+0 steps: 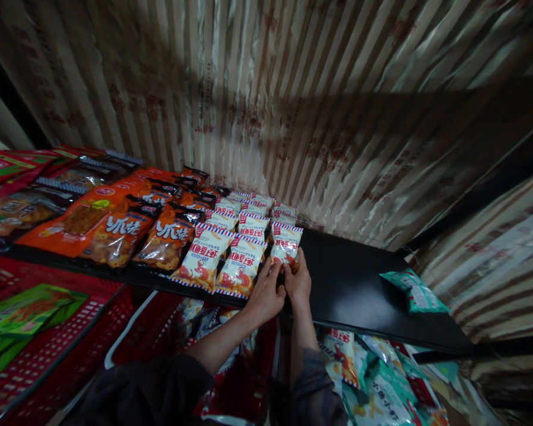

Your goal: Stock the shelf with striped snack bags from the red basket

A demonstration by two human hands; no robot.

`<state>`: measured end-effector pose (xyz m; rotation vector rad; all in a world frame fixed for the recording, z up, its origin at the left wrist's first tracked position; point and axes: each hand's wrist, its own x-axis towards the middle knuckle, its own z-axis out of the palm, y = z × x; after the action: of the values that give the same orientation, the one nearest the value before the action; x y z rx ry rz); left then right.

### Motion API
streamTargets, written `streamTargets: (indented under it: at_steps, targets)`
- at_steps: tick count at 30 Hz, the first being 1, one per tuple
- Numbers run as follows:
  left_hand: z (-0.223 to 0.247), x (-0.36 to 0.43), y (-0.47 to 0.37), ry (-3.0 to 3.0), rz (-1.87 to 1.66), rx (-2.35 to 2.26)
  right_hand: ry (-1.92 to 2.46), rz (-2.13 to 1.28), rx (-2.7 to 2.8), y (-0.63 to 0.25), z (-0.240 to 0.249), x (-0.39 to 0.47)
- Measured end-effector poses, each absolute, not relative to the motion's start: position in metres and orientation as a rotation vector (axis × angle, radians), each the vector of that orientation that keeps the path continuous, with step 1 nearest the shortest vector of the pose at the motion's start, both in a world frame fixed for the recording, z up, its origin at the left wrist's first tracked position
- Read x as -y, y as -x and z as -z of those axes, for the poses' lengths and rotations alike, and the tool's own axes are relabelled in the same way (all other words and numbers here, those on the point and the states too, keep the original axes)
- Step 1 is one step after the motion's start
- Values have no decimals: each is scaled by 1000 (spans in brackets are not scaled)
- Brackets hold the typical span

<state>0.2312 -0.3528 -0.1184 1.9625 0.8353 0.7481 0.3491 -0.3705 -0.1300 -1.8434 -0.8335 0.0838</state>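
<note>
A white snack packet [286, 239] with red lettering and a striped top edge lies at the front of the right-hand column on the black shelf [342, 278]. My left hand [265, 293] grips its lower left edge, with the fingers bent against it. At the lower right side, my right hand [298, 283] holds the same packet between thumb and fingers. Its bottom end is partly hidden by my fingers. Matching white packets [241, 266] lie in rows just left of my hands, overlapping towards the back.
Orange-and-black snack bags [171, 236] and an orange bag [77, 222] fill the shelf's left part. A green packet [420, 293] lies near its right end. Red baskets [111, 307] stand below, and more packets [382, 390] lie at lower right. Striped sheeting [266, 106] hangs behind.
</note>
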Motion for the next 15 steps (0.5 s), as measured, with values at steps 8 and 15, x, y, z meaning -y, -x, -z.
streamTargets:
  at_steps: [8, 15]
  targets:
    - [116, 358, -232, -1985, -741, -826, 1855, -90, 802, -349, 126, 373]
    - [116, 358, -232, -1980, -723, -856, 1762, -137, 814, -350, 132, 369]
